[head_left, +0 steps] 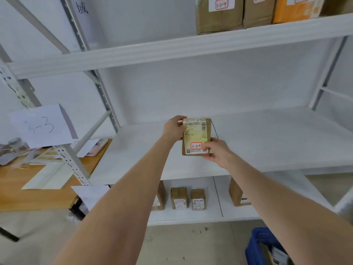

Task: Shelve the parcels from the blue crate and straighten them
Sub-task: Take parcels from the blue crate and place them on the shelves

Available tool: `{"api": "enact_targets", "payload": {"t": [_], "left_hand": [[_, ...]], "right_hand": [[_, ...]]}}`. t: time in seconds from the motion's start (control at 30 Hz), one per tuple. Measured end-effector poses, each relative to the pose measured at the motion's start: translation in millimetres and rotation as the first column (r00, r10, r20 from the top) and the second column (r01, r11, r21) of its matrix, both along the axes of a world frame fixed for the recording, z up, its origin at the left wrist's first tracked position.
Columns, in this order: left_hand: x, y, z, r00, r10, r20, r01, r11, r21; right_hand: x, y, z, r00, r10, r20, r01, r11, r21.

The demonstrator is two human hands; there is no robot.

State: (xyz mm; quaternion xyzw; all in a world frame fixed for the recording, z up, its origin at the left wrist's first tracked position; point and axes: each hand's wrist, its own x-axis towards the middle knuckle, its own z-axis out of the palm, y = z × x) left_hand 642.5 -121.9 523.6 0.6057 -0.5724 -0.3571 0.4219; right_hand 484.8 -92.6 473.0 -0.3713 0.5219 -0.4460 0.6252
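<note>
The white shelving unit point(172, 52) fills most of the frame, its middle shelf point(267, 134) running across the centre and bare apart from what I am holding over it. On the top shelf, upper right of the frame, stand two brown cartons point(219, 18) and an orange one point(294, 10), the leftmost carrying a sticker marked 3-2-4. On the lower shelf, below centre, several small brown boxes point(178, 197) stand side by side with labels facing out. A wooden table point(34, 188) with loose papers sits at lower left, and a paper sign point(41, 126) reading 3-3 hangs on the rack upright at left. The blue crate point(263, 247) is at the lower right corner, with at least one parcel visible inside. Both my arms reach forward to the centre of the frame. My left hand point(173, 128) grips the upper left edge of the parcel point(196, 136), and my right hand point(217, 152) clasps its lower right corner, so both hands are closed on it from opposite sides. The parcel is a small brown box, held with its long axis vertical in the frame, label face toward me, barcode at the top and a red-bordered sticker reading 3-3-5 near the bottom. I cannot tell whether its base touches the middle shelf.
</note>
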Motion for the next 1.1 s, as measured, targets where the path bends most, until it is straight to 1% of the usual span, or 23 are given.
{"api": "enact_targets", "payload": {"t": [0.17,0.27,0.43,0.5,0.6,0.63,0.73,0.87,1.03,1.1], "left_hand": [[-35,-11,-9,0.998,-0.056,-0.022,0.056,0.998,0.004],[-58,-15,-14,0.994,-0.073,-0.078,0.075,0.997,0.024],[-115,-22,-25,0.987,-0.106,-0.118,0.116,0.99,0.082],[-139,-27,-33,0.989,-0.095,-0.109,0.104,0.991,0.079],[-172,-37,-49,0.997,-0.072,-0.039,0.074,0.995,0.063],[-182,-40,-55,0.998,-0.064,-0.021,0.066,0.996,0.068],[-205,-47,-73,0.999,-0.04,0.008,0.039,0.995,0.087],[-220,-58,-94,1.0,-0.016,0.027,0.013,0.994,0.105],[-224,-79,-119,1.0,-0.008,0.006,0.007,0.989,0.151],[-225,-87,-128,1.0,-0.016,0.007,0.015,0.988,0.156]], "right_hand": [[-33,-5,-6,0.997,-0.08,-0.008,0.081,0.997,0.015],[-55,-8,-12,0.995,-0.101,-0.019,0.101,0.995,0.016],[-112,-16,-28,0.991,-0.123,-0.056,0.124,0.992,0.01],[-135,-22,-34,0.986,-0.109,-0.126,0.109,0.994,-0.008],[-168,-35,-47,0.929,-0.068,-0.365,0.053,0.997,-0.051],[-179,-41,-53,0.908,-0.058,-0.416,0.037,0.998,-0.058],[-201,-52,-66,0.863,-0.046,-0.503,0.019,0.998,-0.059],[-213,-63,-83,0.781,-0.057,-0.621,-0.005,0.995,-0.098],[-213,-85,-107,0.709,-0.068,-0.702,-0.023,0.993,-0.119],[-214,-92,-115,0.697,-0.08,-0.713,-0.009,0.993,-0.119]]}}
